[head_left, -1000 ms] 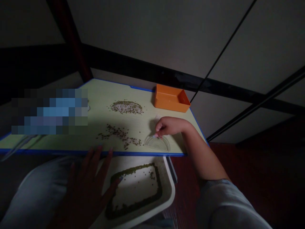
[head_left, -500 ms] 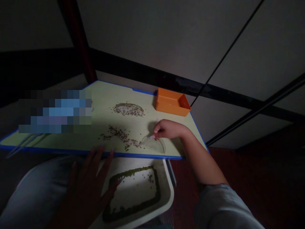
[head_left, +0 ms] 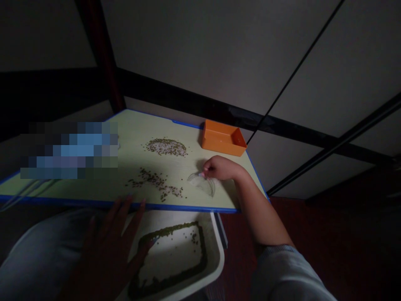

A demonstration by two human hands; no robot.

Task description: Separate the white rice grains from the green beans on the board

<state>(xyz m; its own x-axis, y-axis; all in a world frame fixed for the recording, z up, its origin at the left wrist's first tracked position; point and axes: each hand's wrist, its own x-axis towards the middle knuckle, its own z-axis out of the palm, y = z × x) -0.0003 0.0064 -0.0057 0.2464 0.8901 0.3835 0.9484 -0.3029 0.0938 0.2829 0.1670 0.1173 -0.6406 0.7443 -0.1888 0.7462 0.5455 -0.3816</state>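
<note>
My right hand [head_left: 221, 168] pinches a clear protractor [head_left: 202, 184] by its straight edge, over the right part of the pale yellow tabletop [head_left: 131, 125]. Left of the protractor lies a loose scatter of small brown-green grains [head_left: 155, 182] mixed with white ones; a gap separates the two. Farther back is a rounder heap of similar mixed grains [head_left: 166, 147]. My left hand [head_left: 106, 246] is open, its fingers spread at the blue front edge of the table. Its thumb reaches over the white tub [head_left: 216, 263] below, where green grains [head_left: 203, 246] line the edges of the floor.
An orange box [head_left: 224, 144] stands at the back right of the table. On the left a blurred-out bluish item [head_left: 78, 146] covers part of the top. Behind the table rises a pale panelled wall [head_left: 200, 50]. The reddish floor [head_left: 238, 251] shows at lower right.
My right hand has drawn the protractor slightly back and to the right, away from the near scatter of grains. My left hand stays spread in about the same place. The view has shifted slightly.
</note>
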